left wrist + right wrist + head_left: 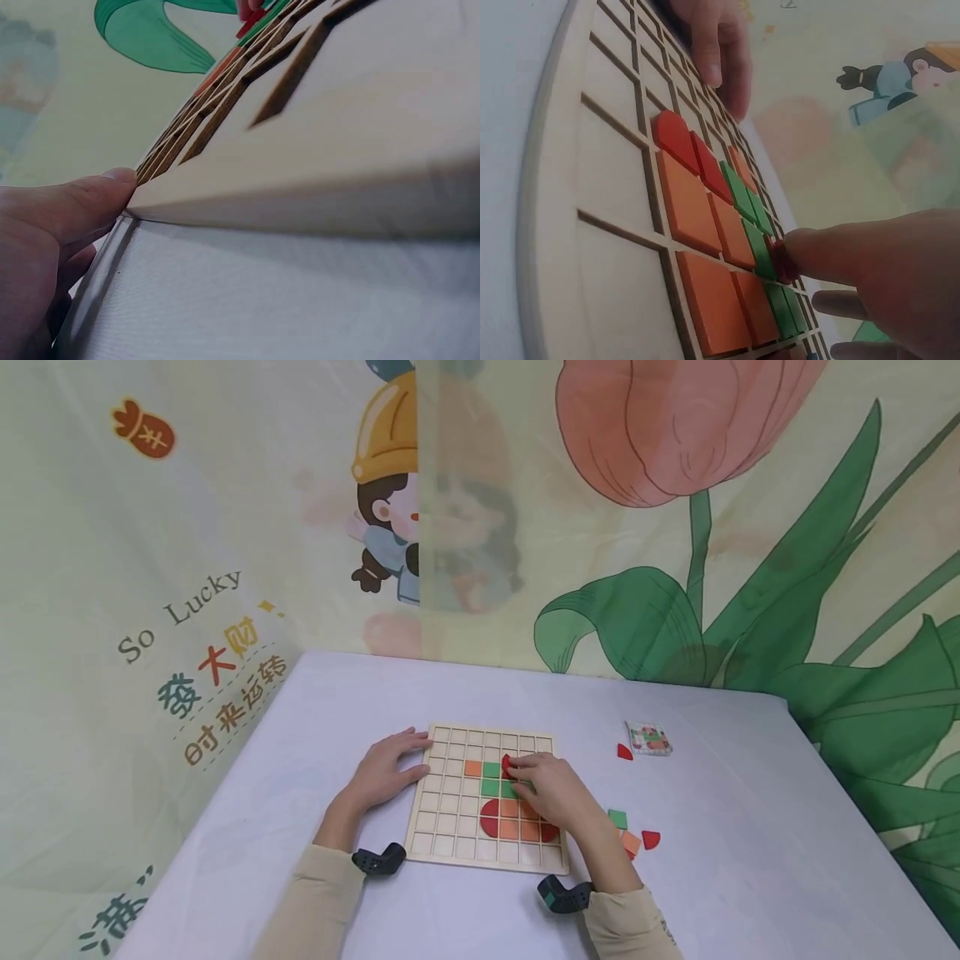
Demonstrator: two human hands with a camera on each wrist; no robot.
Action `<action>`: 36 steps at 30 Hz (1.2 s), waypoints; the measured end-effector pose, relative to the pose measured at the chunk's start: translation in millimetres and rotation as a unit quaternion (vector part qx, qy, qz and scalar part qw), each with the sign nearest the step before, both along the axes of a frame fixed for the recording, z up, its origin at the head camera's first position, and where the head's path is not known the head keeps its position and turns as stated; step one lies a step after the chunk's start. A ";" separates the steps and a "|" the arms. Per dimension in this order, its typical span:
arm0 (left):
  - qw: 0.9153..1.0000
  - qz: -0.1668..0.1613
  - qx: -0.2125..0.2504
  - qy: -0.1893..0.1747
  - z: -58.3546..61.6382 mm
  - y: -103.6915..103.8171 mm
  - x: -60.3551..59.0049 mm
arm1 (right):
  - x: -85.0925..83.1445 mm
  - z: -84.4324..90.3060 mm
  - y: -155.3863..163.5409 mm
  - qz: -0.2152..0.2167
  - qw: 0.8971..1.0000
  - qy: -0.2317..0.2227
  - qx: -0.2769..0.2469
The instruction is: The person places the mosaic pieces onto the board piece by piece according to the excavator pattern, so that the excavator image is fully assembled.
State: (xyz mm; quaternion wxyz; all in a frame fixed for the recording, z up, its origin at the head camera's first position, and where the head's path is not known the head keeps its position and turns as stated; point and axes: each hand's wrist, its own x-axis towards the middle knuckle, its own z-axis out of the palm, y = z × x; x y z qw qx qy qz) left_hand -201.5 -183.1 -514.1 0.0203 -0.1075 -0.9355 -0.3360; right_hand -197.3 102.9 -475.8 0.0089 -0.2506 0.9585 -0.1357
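Note:
A wooden grid board [442, 822] lies on the white table, with orange, green and red flat pieces set in some of its squares. My right hand [553, 785] is over the board's right half and pinches a small red piece [506, 766] beside the green squares [491, 769]. In the right wrist view the thumb meets that red piece [782, 262], partly hidden by the hand. Rounded red pieces [676, 133] flank the orange squares [688, 202]. My left hand [384, 768] touches the board's left edge with its thumb and fingers extended; the left wrist view shows the thumb [97, 199] against the rim.
Right of the board lie loose pieces: a green square [617, 819], an orange one [631, 842] and a red quarter-round [651, 840]. Farther back, another red piece [624, 752] is next to a small patterned card or packet [649, 739]. A printed curtain hangs behind the table.

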 end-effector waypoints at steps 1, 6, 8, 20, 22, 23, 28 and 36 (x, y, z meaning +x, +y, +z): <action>1.000 0.000 0.000 -0.001 0.1 0.2 -0.1 | 0.6 0.6 0.5 0.002 1.000 -0.008 0.008; 1.000 0.002 0.001 -0.004 0.5 0.9 -0.4 | 1.4 -4.7 -1.3 0.002 1.000 -0.010 0.022; 1.000 0.003 0.002 -0.005 0.4 0.6 -0.5 | 1.3 -6.8 -2.2 -0.003 1.000 -0.006 0.013; 1.000 0.009 -0.001 -0.005 -0.1 1.5 -0.4 | -0.7 -11.3 -3.1 -0.035 0.999 -0.016 -0.038; 1.000 0.007 0.001 -0.001 -0.1 1.1 -0.7 | -1.3 -10.9 -4.2 -0.031 0.998 -0.015 -0.044; 1.000 0.006 0.001 0.001 -0.1 0.8 -0.9 | -1.8 -10.8 -5.0 -0.030 0.998 -0.014 -0.047; 1.000 0.004 0.003 0.001 -0.8 0.2 -0.9 | -5.4 -11.2 -10.3 -0.037 0.997 -0.007 -0.065; 1.000 0.006 0.004 -0.004 1.5 1.2 0.1 | -11.5 -14.4 -15.8 -0.075 0.990 -0.004 -0.118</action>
